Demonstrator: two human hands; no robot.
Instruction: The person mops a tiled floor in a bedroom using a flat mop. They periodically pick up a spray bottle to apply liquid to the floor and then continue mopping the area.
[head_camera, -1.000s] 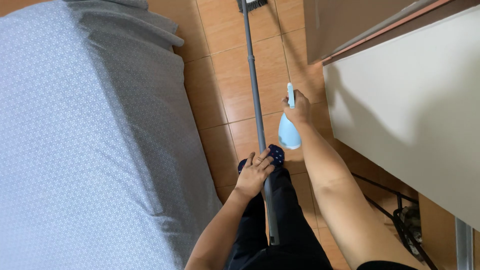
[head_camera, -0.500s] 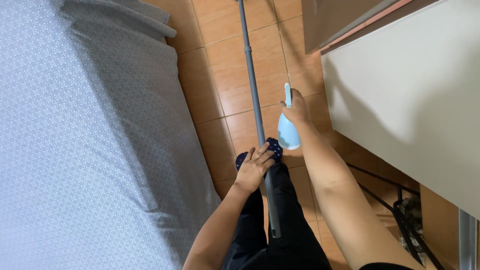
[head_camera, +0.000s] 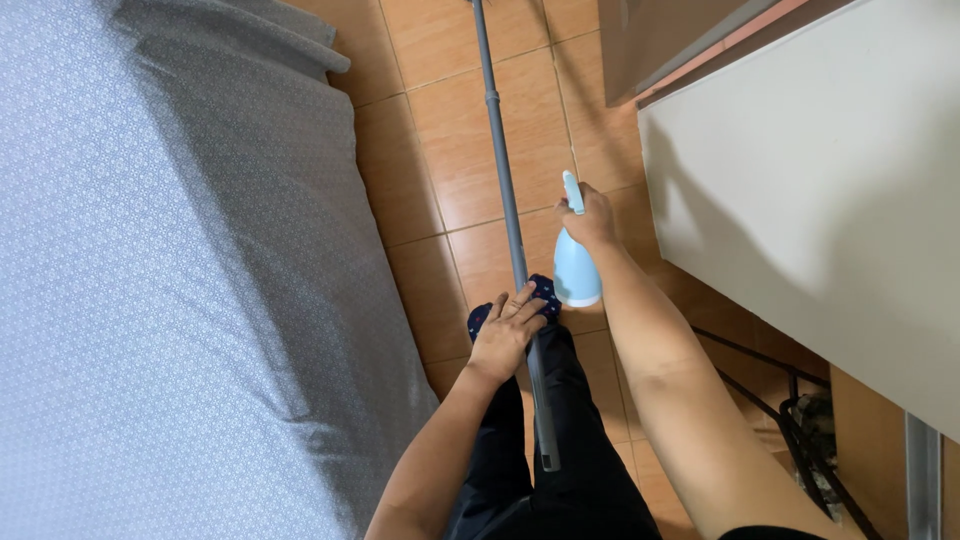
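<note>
Between hands, pole (head_camera: 505, 215), spray bottle (head_camera: 575, 270)

No packages, labels, signs or screens in view.

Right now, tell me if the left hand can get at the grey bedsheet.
Probably yes: the left hand grips the grey pole close beside the grey bedsheet, with nothing between them.

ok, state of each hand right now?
Left hand: closed around the long grey metal pole.
Right hand: closed on the pale blue plastic spray bottle.
</note>
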